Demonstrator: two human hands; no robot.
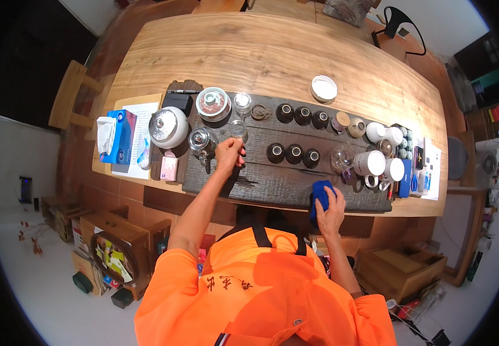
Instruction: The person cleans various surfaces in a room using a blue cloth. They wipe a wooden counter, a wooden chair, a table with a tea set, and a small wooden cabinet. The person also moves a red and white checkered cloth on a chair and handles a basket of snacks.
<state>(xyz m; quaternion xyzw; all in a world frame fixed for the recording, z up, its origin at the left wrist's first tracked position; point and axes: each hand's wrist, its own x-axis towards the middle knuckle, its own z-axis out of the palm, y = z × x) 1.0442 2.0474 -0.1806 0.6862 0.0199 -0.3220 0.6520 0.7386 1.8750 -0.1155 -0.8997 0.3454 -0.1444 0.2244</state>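
A clear glass cup (238,129) stands on the dark tea tray (249,179), and my left hand (230,154) is closed at its near side, fingers curled. Its fingertips partly hide where they meet the glass. Just left of that hand sits a glass teapot (203,142) with a shiny lid. Behind the cup are a lidded patterned bowl (213,104) and another clear glass vessel (242,102). At the tray's front edge, my right hand (331,211) grips a bunched blue cloth (320,195), fingers spread over it.
Two rows of small black cups (294,153) stand mid-tray. White mugs (369,164) and a clear glass vessel (341,157) are to the right. A white round pot (169,127) and blue tissue box (118,137) stand left. Behind the tray lies a white round dish (324,89).
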